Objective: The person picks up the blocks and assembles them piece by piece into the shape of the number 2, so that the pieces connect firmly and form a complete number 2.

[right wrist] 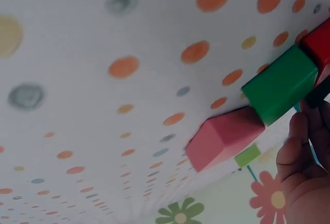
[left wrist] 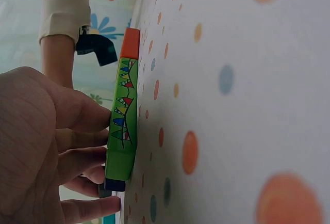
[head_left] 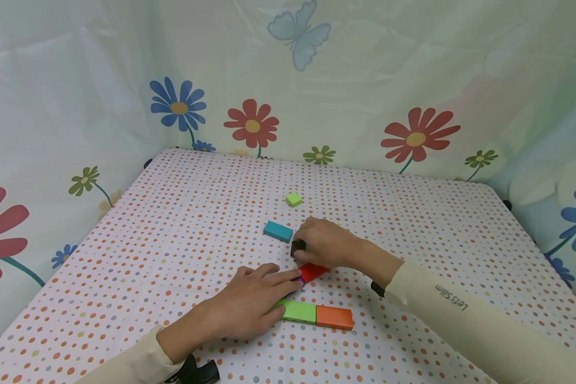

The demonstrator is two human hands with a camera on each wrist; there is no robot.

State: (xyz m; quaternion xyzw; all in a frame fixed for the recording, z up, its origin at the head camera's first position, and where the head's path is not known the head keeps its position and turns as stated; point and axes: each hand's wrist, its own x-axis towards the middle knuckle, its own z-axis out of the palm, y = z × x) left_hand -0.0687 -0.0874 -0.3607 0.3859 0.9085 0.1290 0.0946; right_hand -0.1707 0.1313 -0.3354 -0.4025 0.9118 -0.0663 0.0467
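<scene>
My left hand (head_left: 245, 301) lies over the near row of blocks, thumb against a lime block (head_left: 299, 312) with printed bunting. Its extended fingers reach a purple block (head_left: 300, 279), mostly covered. An orange block (head_left: 334, 317) joins the lime one end to end; a dark blue block (left wrist: 114, 185) sits at the other end in the left wrist view. My right hand (head_left: 328, 244) pinches a black block (head_left: 297, 247) next to a red block (head_left: 313, 272). In the right wrist view, a green block (right wrist: 282, 83) and a pink block (right wrist: 227, 135) continue from the red one.
Beyond the right hand lie a teal block (head_left: 278, 231) and, farther back, a small lime block (head_left: 294, 199). A dotted cloth (head_left: 197, 213) covers the table. A flowered curtain (head_left: 345, 106) hangs behind it and along its sides.
</scene>
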